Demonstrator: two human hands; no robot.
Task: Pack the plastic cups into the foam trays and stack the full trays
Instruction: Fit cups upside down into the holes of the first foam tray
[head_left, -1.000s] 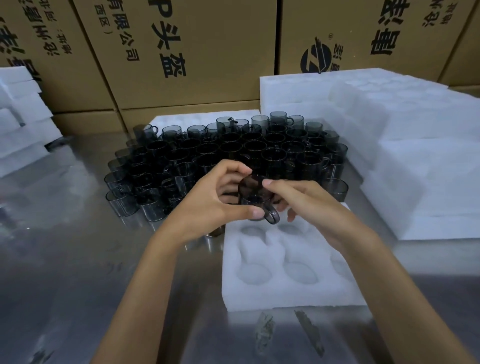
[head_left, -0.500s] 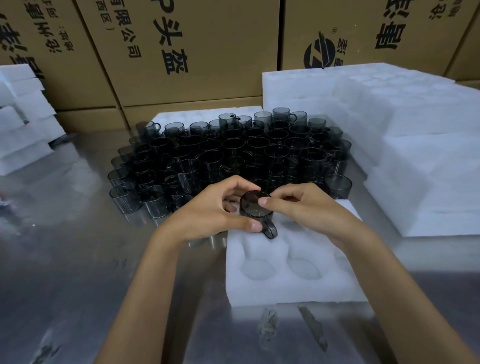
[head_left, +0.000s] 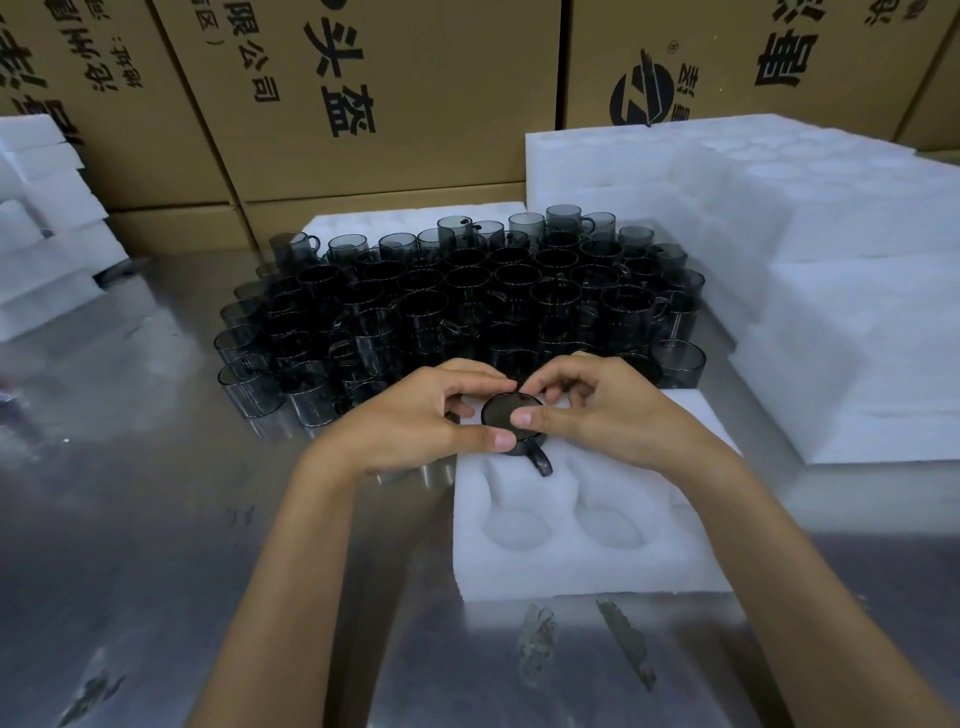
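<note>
Far left on my feed there's a pile of white foam pieces, cut off by the frame edge so I can't count them. Behind everything stand cardboard boxes with print that runs out of frame at the top. The steel table is so shiny the reflections smear anything near the bottom edge.

Moving in, the big cluster of smoky cups sits packed tight; the middle ones are so dark I can't separate them. A foam slab peeks out behind them, mostly hidden.

The left hand has thumb and fingers curled around the cup, pinching its left side. That cup sits mouth-down at the far-left corner of the foam tray, handle pointing toward me. I can't tell if it's fully seated in a pocket, since both hands cover the rim. The right hand pinches the same cup too, thumb on its flat base, fingers curled over the far edge.

The right arm hides the tray's right pockets. Far right, stacked foam trays blur into one white mass.
</note>
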